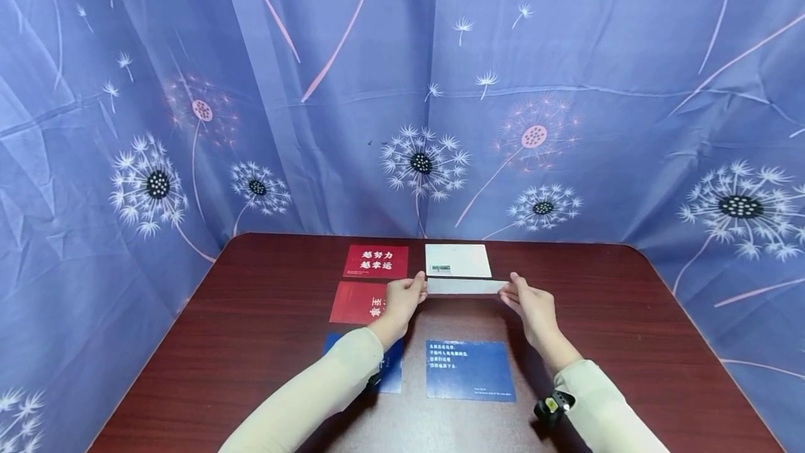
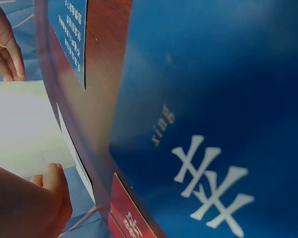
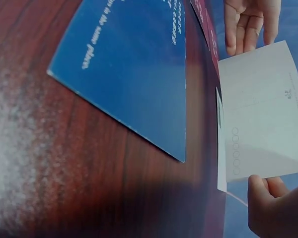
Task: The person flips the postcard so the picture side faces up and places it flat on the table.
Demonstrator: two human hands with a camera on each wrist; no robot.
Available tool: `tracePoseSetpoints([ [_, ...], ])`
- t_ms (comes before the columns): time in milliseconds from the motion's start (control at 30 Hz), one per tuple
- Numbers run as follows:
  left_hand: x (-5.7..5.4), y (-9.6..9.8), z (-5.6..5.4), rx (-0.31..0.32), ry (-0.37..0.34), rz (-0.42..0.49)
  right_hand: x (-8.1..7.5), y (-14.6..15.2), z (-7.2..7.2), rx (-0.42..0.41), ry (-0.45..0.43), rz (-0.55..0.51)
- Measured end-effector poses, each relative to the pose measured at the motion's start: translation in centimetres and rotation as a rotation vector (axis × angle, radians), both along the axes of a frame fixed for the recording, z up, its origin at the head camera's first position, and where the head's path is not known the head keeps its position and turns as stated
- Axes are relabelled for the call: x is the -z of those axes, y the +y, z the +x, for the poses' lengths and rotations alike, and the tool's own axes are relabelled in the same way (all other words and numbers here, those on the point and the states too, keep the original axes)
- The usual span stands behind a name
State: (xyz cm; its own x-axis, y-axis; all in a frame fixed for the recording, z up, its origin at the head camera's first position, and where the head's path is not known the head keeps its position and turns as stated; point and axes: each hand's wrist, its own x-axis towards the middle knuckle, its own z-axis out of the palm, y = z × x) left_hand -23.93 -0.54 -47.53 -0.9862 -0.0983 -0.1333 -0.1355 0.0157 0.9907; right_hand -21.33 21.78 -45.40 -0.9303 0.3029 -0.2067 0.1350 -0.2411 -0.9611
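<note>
Both hands hold a white postcard [image 1: 468,286] by its two short ends, raised over the table and seen nearly edge-on in the head view. My left hand [image 1: 402,303] pinches the left end, thumb uppermost. At the other end, the fingers and thumb of my right hand [image 1: 531,306] grip the edge. The right wrist view shows the postcard's pale face [image 3: 263,114] with a row of small printed circles. Just behind it lies another white postcard [image 1: 458,257] with a small picture at one corner.
Two red cards [image 1: 375,262] with white characters lie at the back left, the nearer partly behind my left hand. Towards the front is a blue card [image 1: 472,372]; a second blue card [image 1: 393,369] is partly covered by my left sleeve. A dandelion-print curtain [image 1: 352,180] hangs behind the brown table [image 1: 604,313].
</note>
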Motion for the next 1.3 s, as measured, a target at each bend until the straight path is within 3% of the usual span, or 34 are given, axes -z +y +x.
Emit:
tracePoseSetpoints([
  [300,-0.3,-0.3,0.4,0.044,-0.026,-0.061,0.0,0.1,0.3,-0.049,-0.016,0.041],
  [533,0.0,-0.4,0.6,0.059,-0.026,-0.134,0.6,0.0,0.7,-0.089,-0.071,0.282],
  [800,0.9,0.0,0.5,0.087,-0.013,-0.195,1.7,-0.2,0.1,-0.095,-0.052,0.528],
  [933,0.9,0.2,0.1,0.129,-0.013,-0.332,1.9,-0.2,-0.2,-0.131,-0.072,0.650],
  [1133,0.6,0.6,-0.4,0.198,0.056,-0.685,2.3,-0.4,-0.6,-0.198,-0.105,0.709],
  [1300,0.7,1.1,-0.6,0.225,0.109,-0.875,2.6,-0.5,-0.8,-0.210,-0.117,0.770],
])
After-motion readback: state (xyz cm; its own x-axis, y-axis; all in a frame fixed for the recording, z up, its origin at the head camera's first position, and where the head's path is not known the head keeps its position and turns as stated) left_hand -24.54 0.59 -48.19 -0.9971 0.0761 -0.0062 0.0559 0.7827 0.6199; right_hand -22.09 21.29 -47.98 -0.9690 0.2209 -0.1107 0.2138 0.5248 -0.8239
